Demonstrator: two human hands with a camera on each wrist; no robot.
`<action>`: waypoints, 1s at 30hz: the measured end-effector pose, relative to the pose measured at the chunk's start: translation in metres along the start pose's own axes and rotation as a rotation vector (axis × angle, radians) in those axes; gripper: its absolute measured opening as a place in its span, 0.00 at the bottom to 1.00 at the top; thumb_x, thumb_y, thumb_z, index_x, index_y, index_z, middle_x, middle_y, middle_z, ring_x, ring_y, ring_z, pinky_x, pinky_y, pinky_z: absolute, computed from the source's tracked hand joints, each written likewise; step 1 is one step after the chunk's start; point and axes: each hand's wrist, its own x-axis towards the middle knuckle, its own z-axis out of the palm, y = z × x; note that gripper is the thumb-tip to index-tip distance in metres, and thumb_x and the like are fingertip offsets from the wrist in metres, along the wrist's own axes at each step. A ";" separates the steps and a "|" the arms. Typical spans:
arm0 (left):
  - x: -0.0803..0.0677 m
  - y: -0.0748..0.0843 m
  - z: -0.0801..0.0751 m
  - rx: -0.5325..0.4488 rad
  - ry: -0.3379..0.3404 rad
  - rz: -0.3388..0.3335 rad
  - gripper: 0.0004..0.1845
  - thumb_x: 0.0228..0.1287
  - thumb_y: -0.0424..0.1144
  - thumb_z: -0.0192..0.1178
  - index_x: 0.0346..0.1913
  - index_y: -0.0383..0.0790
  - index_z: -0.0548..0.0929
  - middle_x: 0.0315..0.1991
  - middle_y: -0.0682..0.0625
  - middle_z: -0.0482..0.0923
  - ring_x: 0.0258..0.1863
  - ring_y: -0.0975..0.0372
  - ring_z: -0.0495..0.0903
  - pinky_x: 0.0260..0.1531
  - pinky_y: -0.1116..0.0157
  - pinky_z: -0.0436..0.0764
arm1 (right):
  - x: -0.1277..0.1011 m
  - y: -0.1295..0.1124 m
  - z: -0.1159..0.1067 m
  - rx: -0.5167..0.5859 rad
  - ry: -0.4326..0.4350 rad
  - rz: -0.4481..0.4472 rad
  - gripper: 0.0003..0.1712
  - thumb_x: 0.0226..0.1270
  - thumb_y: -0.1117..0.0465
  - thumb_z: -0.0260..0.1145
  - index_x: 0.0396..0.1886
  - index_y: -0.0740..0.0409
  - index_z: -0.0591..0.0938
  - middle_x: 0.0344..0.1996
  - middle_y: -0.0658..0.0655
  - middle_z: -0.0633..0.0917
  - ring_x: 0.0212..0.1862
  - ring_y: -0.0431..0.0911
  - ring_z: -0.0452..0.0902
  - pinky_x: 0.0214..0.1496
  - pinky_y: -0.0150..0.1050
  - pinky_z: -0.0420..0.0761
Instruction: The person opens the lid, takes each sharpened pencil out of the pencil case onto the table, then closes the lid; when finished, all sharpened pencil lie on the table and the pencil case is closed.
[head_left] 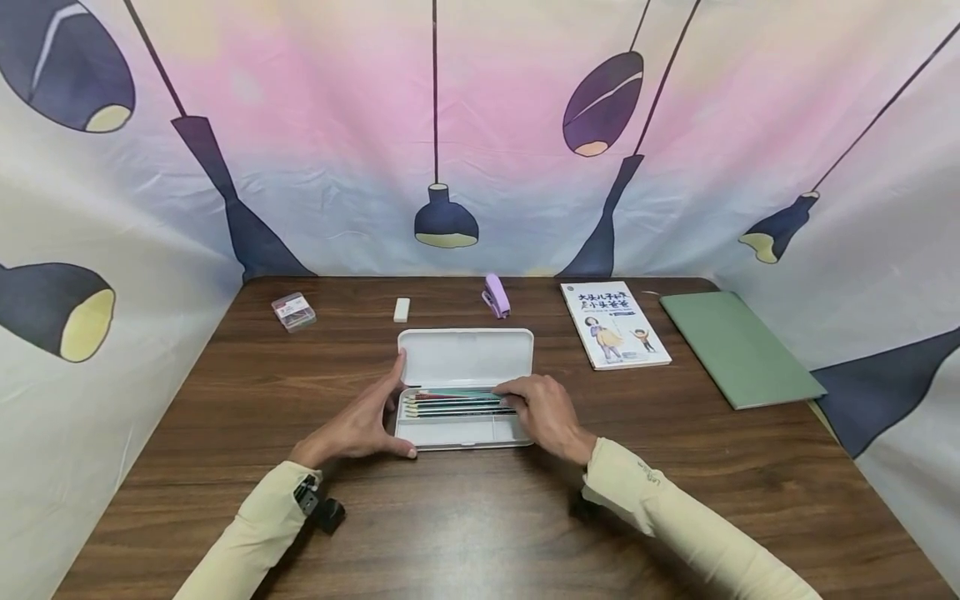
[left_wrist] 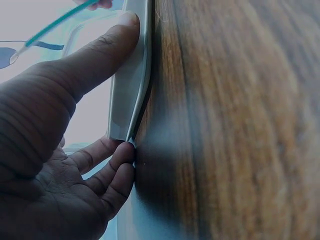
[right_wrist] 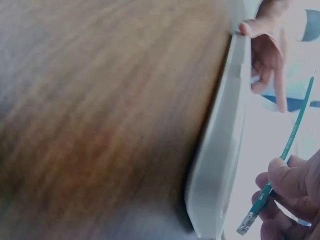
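Open pencil case [head_left: 465,358] steadied on the tabletop [head_left: 225,400] while one teal pencil [right_wrist: 285,165] is held over it.

The left hand [head_left: 360,429] braces the case's left end, thumb and fingertips pressed straight against its edge, nothing enclosed. The right hand [head_left: 547,412] pinches the teal pencil near its eraser end, above the row of pencils [head_left: 457,404] in the tray. Risk: the pinch sits far from the pencil's middle, so the long free end could swing, catch the case wall, and slip from the grip or nudge the case. The hinged lid may also rock if the bracing pressure shifts. In the head view the knuckles hide the pinch; the wrist views are blurred, and the tray's lower compartments probably hold nothing, though that is hard to confirm.
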 end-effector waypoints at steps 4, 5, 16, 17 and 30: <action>0.001 0.001 0.000 0.000 0.000 0.001 0.73 0.28 0.55 0.77 0.71 0.47 0.33 0.50 0.47 0.69 0.40 0.58 0.69 0.40 0.59 0.69 | 0.000 0.006 -0.009 0.013 0.050 0.021 0.09 0.53 0.66 0.68 0.33 0.50 0.87 0.32 0.47 0.85 0.34 0.40 0.79 0.35 0.38 0.76; 0.001 0.002 0.001 0.002 -0.002 0.003 0.73 0.28 0.55 0.76 0.71 0.46 0.33 0.50 0.46 0.69 0.40 0.57 0.69 0.40 0.59 0.69 | 0.000 0.008 -0.011 0.016 0.061 0.027 0.08 0.53 0.66 0.69 0.33 0.50 0.87 0.31 0.47 0.85 0.34 0.40 0.79 0.35 0.38 0.76; -0.001 0.002 0.000 0.026 0.012 0.003 0.74 0.26 0.57 0.76 0.71 0.46 0.33 0.49 0.46 0.70 0.39 0.58 0.70 0.40 0.59 0.70 | -0.008 0.025 -0.028 0.022 0.143 0.073 0.09 0.50 0.66 0.70 0.32 0.51 0.87 0.30 0.49 0.86 0.30 0.39 0.80 0.29 0.38 0.75; -0.001 0.002 0.000 0.028 0.010 0.001 0.74 0.26 0.57 0.76 0.71 0.46 0.33 0.49 0.46 0.70 0.39 0.59 0.70 0.40 0.59 0.70 | -0.008 0.026 -0.029 0.021 0.147 0.076 0.09 0.50 0.66 0.71 0.32 0.51 0.87 0.30 0.49 0.86 0.30 0.39 0.79 0.28 0.38 0.74; -0.002 0.005 -0.001 0.020 0.006 -0.002 0.74 0.26 0.56 0.76 0.71 0.45 0.32 0.49 0.46 0.71 0.40 0.57 0.71 0.41 0.58 0.70 | -0.026 0.055 -0.045 -0.043 0.175 0.139 0.09 0.47 0.66 0.72 0.30 0.51 0.87 0.25 0.48 0.85 0.21 0.38 0.71 0.23 0.36 0.69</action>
